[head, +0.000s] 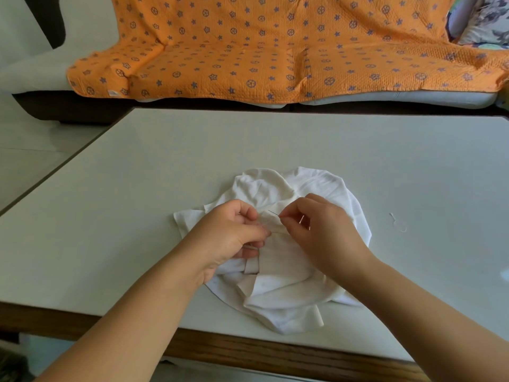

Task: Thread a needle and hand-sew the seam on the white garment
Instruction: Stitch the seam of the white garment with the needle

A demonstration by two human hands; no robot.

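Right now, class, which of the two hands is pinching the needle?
The right hand: its fingertips pinch the needle, pointing up-left. The left hand only grips the white garment.

You have the white garment [275,271] bunched in a rumpled, roughly round heap on the table near its front edge, with folded bands and a strip of hem hanging out toward you at the bottom. The needle [273,213], thin and dark, sits just above the middle of the heap, tilted with its free tip up and to the left over a raised fold of the cloth. No thread on the needle can be made out.
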